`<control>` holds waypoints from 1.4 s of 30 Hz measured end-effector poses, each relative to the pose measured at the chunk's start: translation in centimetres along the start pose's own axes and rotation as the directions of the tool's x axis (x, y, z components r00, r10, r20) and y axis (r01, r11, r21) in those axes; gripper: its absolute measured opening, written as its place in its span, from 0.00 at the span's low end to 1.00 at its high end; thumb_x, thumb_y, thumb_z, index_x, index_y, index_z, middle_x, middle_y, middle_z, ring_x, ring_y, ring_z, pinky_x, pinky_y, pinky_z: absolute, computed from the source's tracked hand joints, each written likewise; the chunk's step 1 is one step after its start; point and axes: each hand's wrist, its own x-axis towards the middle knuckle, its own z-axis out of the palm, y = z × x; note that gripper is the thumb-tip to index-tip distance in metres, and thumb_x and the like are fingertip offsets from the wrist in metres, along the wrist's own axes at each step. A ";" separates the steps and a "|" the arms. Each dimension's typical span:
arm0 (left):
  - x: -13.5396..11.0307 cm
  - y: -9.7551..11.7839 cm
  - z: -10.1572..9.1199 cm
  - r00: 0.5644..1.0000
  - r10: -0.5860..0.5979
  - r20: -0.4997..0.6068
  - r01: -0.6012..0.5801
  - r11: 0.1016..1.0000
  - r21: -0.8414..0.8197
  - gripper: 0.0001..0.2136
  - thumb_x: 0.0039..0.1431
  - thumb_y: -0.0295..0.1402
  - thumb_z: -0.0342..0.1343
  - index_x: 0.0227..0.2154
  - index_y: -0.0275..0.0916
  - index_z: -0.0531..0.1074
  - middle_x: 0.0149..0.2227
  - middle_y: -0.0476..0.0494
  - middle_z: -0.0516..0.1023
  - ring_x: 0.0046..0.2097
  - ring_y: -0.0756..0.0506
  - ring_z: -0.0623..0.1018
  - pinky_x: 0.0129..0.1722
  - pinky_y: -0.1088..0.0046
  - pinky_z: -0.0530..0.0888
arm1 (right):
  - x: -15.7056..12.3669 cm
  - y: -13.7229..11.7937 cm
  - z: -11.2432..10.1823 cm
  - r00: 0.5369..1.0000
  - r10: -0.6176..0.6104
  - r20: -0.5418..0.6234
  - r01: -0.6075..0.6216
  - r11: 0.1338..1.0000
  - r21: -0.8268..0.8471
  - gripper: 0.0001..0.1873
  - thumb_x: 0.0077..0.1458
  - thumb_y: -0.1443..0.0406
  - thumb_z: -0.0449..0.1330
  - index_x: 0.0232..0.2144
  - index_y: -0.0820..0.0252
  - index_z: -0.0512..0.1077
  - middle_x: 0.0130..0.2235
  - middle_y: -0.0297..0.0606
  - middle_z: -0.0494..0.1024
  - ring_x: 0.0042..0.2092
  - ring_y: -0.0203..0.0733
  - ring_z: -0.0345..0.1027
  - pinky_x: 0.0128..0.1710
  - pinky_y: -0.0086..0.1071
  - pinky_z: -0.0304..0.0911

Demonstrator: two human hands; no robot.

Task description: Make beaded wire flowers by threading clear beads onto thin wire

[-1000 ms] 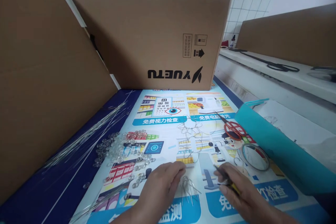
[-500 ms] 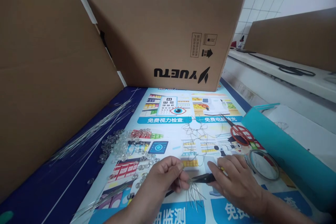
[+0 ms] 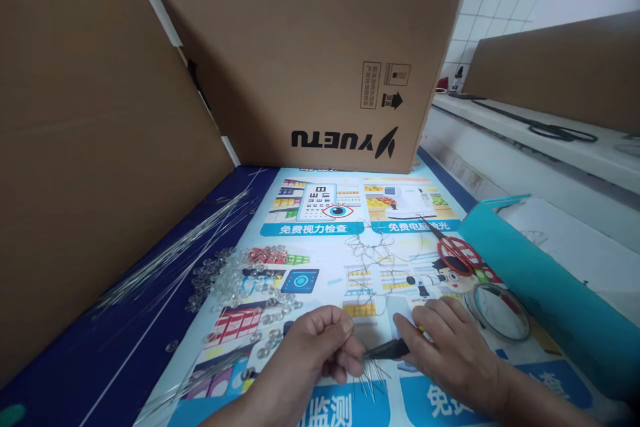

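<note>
My left hand (image 3: 320,350) is closed in a pinch on a small bundle of bent wires (image 3: 369,380) whose ends fan out below the fingers. My right hand (image 3: 447,347) grips dark pliers (image 3: 387,349) with a yellow handle, and the jaws point left into the wire bundle beside my left fingertips. Both hands hover just above a printed poster (image 3: 320,240) that covers the table. A pile of clear beads (image 3: 240,280) lies to the left of my hands.
Long straight wires (image 3: 175,253) lie along the blue table edge at left. Twisted wire shapes (image 3: 373,257), red scissors (image 3: 453,253) and a tape roll (image 3: 500,310) sit beyond my hands. A teal sheet (image 3: 540,287) is at right. Cardboard panels (image 3: 310,67) wall in the back and left.
My left hand has picked the bent wires up off the poster. My right hand has swung the pliers leftward so the jaws meet the bundle. The view shifted slightly.
</note>
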 end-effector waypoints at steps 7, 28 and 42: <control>0.1 -0.1 0.0 1.000 -0.009 0.003 0.009 1.000 0.011 0.14 0.54 0.42 0.58 0.25 0.35 0.68 0.24 0.45 0.76 0.24 0.52 0.74 0.22 0.80 0.64 | 0.0 0.0 0.0 1.000 -0.016 0.016 0.015 1.000 0.021 0.12 0.57 0.63 0.57 0.44 0.62 0.70 0.34 0.42 0.73 0.37 0.48 0.64 0.40 0.44 0.56; 0.1 -0.2 -0.1 0.999 -0.026 0.019 0.025 0.999 0.022 0.14 0.54 0.41 0.59 0.26 0.34 0.68 0.24 0.45 0.76 0.22 0.53 0.73 0.20 0.81 0.63 | -0.2 -0.1 0.1 0.996 -0.049 -0.068 0.052 0.997 0.050 0.11 0.57 0.68 0.55 0.42 0.66 0.70 0.33 0.43 0.72 0.36 0.48 0.62 0.38 0.45 0.55; 0.0 0.0 -0.1 0.997 0.076 0.024 -0.080 0.970 0.230 0.12 0.57 0.41 0.55 0.27 0.36 0.66 0.23 0.47 0.77 0.22 0.53 0.73 0.24 0.78 0.66 | 0.3 -0.3 0.1 0.992 -0.047 0.113 0.029 0.986 0.162 0.08 0.57 0.64 0.56 0.36 0.64 0.69 0.29 0.37 0.68 0.32 0.43 0.57 0.33 0.39 0.50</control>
